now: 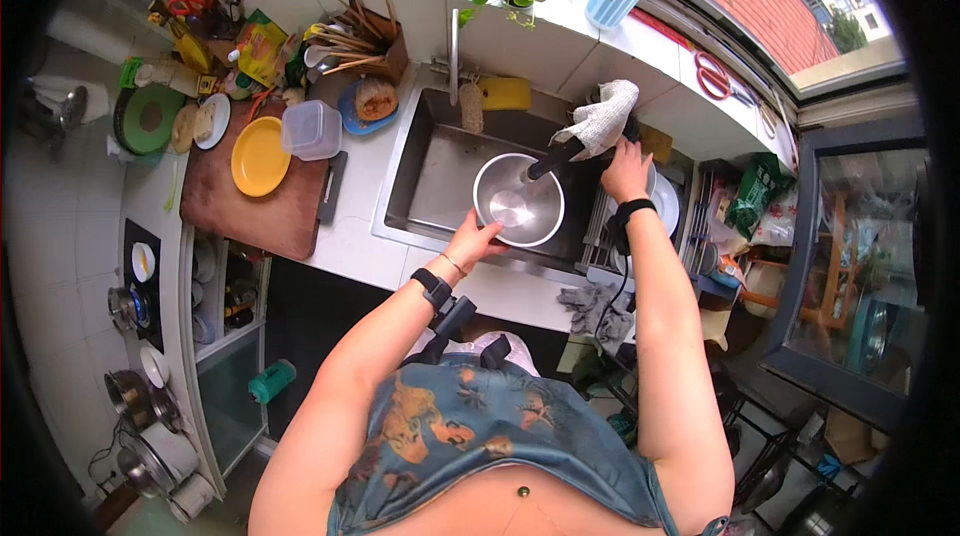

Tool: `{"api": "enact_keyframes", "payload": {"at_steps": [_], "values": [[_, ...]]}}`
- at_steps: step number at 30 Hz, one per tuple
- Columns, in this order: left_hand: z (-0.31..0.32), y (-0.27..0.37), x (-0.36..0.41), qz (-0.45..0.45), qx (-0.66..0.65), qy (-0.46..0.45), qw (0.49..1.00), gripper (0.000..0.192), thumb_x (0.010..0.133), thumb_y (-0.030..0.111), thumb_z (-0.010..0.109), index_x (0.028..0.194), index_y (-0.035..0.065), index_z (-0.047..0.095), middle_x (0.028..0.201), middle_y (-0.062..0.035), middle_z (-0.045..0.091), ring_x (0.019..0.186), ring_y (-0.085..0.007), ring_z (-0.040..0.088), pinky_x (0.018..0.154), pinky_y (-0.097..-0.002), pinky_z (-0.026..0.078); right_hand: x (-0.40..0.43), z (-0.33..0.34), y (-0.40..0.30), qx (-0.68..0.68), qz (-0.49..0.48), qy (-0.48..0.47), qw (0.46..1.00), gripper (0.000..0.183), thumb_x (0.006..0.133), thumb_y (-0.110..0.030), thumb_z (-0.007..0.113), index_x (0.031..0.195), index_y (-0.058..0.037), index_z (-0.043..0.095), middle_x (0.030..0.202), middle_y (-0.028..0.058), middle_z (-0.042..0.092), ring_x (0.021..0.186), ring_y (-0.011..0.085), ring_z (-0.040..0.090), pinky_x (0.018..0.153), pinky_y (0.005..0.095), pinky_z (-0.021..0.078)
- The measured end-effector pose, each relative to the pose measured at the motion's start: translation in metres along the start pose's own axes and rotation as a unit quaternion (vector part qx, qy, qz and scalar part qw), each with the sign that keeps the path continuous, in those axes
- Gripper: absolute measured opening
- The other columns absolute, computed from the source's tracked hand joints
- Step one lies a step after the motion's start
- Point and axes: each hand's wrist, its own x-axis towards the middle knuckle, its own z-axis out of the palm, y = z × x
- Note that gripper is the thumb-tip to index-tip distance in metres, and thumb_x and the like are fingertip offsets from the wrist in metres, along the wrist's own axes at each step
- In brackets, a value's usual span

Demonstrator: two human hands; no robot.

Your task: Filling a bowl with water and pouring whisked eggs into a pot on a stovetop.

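Observation:
My left hand (472, 243) grips the near rim of a round metal bowl (499, 195), thumb over the edge. The bowl is held tilted above the stainless steel sink (442, 168), its inside facing me. A black faucet spout (555, 159) points over the bowl; whether water runs from it is not clear. White mesh cloth (604, 116) hangs over the top of the spout. To the right, my right hand (628, 174) reaches to the dark base of the faucet, fingers extended. What its fingertips touch is partly hidden. White plates (666, 198) lie behind that hand.
Left of the sink, a wooden cutting board (255, 225) carries a yellow plate (260, 156) and a plastic container (311, 129). Cut squash (376, 99) sits nearby. A metal rack (596, 228) spans the sink's right side. Grey rag (596, 307) lies on the front edge.

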Motion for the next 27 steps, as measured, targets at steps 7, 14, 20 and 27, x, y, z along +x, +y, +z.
{"api": "enact_keyframes", "payload": {"at_steps": [7,14,20,27], "values": [[-0.003,0.002,0.0,-0.023,-0.017,0.03,0.999,0.047,0.086,0.006,0.051,0.127,0.005,0.028,0.117,-0.017,0.046,0.099,-0.0297,0.056,0.075,-0.038,0.056,-0.007,0.001,-0.005,0.035,0.019,-0.018,0.999,0.064,0.073,-0.009,0.047,0.133,0.0006,0.029,0.137,0.0147,0.032,0.131,0.0316,0.023,0.105,0.0564,0.012],[-0.014,-0.002,0.001,-0.016,-0.013,0.036,0.999,0.048,0.085,0.005,0.052,0.127,0.0034,0.028,0.119,-0.0172,0.045,0.099,-0.0277,0.056,0.075,-0.0374,0.055,-0.008,0.001,-0.01,0.033,0.043,-0.036,0.998,0.069,0.071,-0.009,0.05,0.135,-0.0044,0.025,0.14,0.0121,0.028,0.132,0.0288,0.023,0.104,0.058,0.0132],[-0.006,0.005,-0.005,-0.009,-0.02,0.045,0.999,0.05,0.084,0.005,0.054,0.127,0.0026,0.028,0.115,-0.0153,0.047,0.095,-0.0249,0.057,0.07,-0.0345,0.057,-0.01,-0.005,-0.013,0.038,0.047,-0.052,0.997,0.069,0.071,-0.009,0.049,0.136,-0.004,0.025,0.142,0.012,0.025,0.132,0.0292,0.022,0.104,0.0578,0.0136],[-0.005,0.003,-0.003,-0.013,-0.02,0.038,0.999,0.05,0.084,0.004,0.055,0.126,0.0025,0.029,0.114,-0.0151,0.046,0.092,-0.0245,0.057,0.07,-0.0347,0.057,-0.011,-0.007,-0.015,0.029,0.048,-0.054,0.997,0.071,0.071,-0.011,0.05,0.137,-0.0036,0.023,0.143,0.0127,0.023,0.133,0.0289,0.021,0.104,0.0575,0.0144]]}}
